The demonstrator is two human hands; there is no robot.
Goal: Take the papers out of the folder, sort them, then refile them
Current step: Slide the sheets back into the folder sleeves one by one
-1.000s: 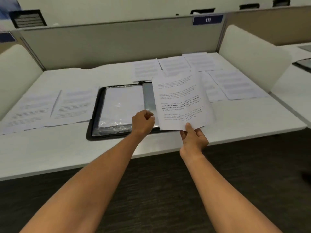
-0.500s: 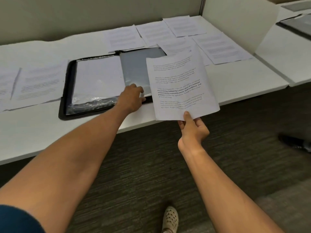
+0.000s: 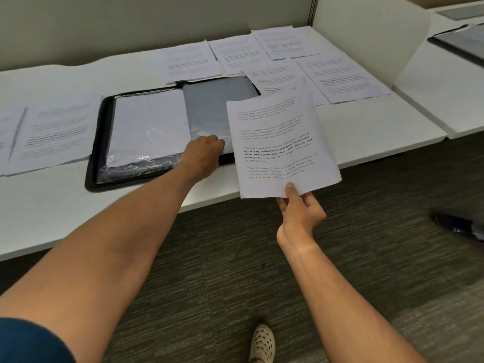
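Note:
A black zip folder (image 3: 91, 163) lies open on the white desk. Its left half shows a white page under a crinkled clear sleeve (image 3: 149, 127); its right half is a grey sleeve (image 3: 214, 108). My left hand (image 3: 203, 158) sits knuckles up at the grey sleeve's lower edge, fingers curled onto it. My right hand (image 3: 298, 213) pinches the bottom edge of a printed sheet (image 3: 277, 142), thumb on top. The sheet is raised over the desk's front edge and covers the folder's right corner.
Several printed sheets lie spread behind and right of the folder (image 3: 340, 77), more at the left (image 3: 55, 129). A white divider panel (image 3: 366, 48) bounds the desk's right end, with another folder (image 3: 461, 43) beyond. My shoe (image 3: 262, 344) and a dark shoe (image 3: 455, 224) are on the carpet.
The view has tipped down. My left hand went from a fist at the folder's near edge onto the grey sleeve. The sheet in my right hand came back toward me, past the desk's edge.

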